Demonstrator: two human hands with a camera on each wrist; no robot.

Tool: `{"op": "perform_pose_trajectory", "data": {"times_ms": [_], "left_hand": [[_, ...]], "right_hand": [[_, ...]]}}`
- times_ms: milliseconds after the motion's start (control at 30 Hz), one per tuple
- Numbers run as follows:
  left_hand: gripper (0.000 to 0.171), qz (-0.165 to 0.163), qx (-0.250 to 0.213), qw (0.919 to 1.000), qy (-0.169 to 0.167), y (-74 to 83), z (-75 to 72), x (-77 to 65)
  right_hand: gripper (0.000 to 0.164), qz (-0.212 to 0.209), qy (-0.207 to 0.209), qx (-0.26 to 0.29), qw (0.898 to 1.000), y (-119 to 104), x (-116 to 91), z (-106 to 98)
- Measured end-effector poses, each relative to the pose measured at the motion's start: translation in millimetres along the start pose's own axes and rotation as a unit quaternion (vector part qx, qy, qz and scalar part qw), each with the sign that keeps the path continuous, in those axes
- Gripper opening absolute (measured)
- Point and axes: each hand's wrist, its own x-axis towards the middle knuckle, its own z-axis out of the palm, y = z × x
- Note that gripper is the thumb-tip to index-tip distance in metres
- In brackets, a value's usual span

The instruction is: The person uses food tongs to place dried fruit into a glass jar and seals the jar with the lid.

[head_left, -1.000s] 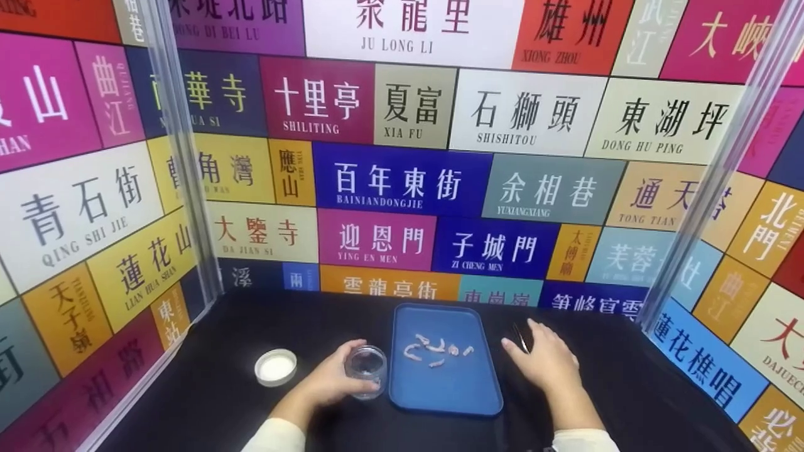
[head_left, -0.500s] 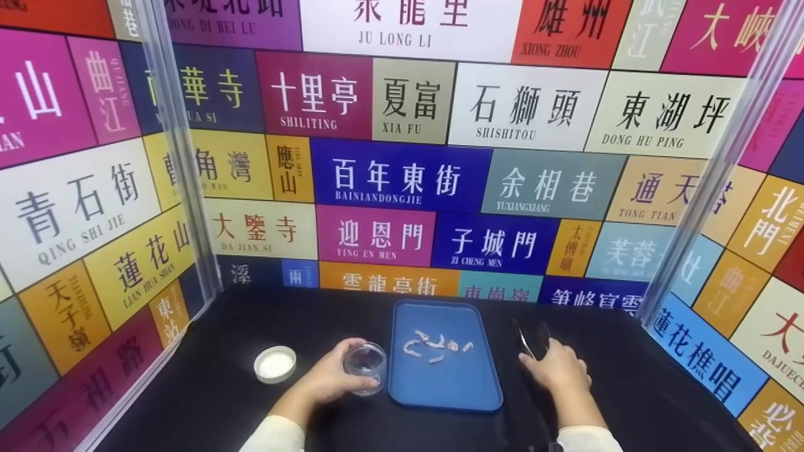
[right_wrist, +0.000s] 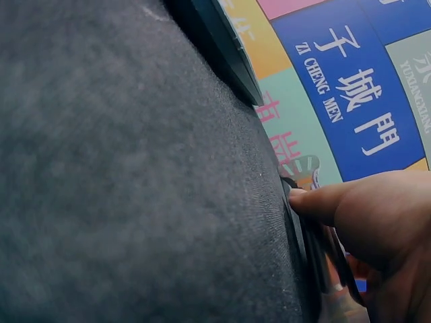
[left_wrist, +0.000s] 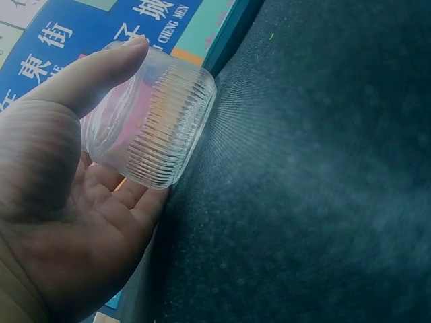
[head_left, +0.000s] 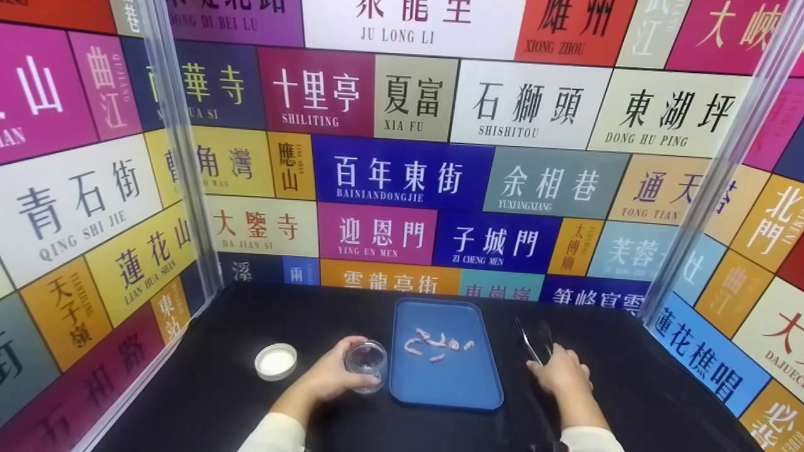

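Observation:
My left hand (head_left: 333, 371) grips a clear glass jar (head_left: 369, 359) beside the tray's left edge. In the left wrist view the jar (left_wrist: 165, 124) shows ribbed walls, with the thumb on one side and fingers on the other. My right hand (head_left: 563, 371) holds a pair of tongs (head_left: 532, 344) to the right of the tray, their arms apart and pointing toward the back wall. The thumb lies along the tongs (right_wrist: 328, 259) in the right wrist view. On the blue tray (head_left: 447, 392) lie several small pale pinkish curved pieces (head_left: 434, 342).
A round white lid (head_left: 276, 362) lies on the black tablecloth (head_left: 220, 383) left of my left hand. Panels with colourful place names (head_left: 402, 169) stand behind and at both sides, with clear posts (head_left: 195, 207) at the corners.
My right hand has shifted slightly right and back toward me, and the tongs now show clearly with their arms spread. The left hand and jar have hardly moved.

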Motion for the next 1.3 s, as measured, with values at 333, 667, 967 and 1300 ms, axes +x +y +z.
{"op": "perform_pose_trajectory", "data": {"times_ms": [333, 667, 967, 1300], "left_hand": [[0.089, -0.008, 0.002, 1.0, 0.0, 0.7, 0.3, -0.8], [0.089, -0.003, 0.003, 1.0, -0.002, -2.7, -0.4, 1.3], [0.088, 0.004, -0.003, 1.0, -0.003, -3.7, -0.2, 2.4], [0.087, 0.003, 0.001, 1.0, -0.005, -3.9, -0.5, 2.1]], "right_hand": [[0.077, -0.025, 0.027, -0.015, 0.999, 1, 2, 3], [0.068, -0.063, 0.062, -0.015, 0.996, -8, -4, -1], [0.068, -0.1, 0.035, -0.017, 0.994, -30, -10, -7], [0.066, -0.137, -0.014, -0.006, 0.99, -46, -13, -10]]}}
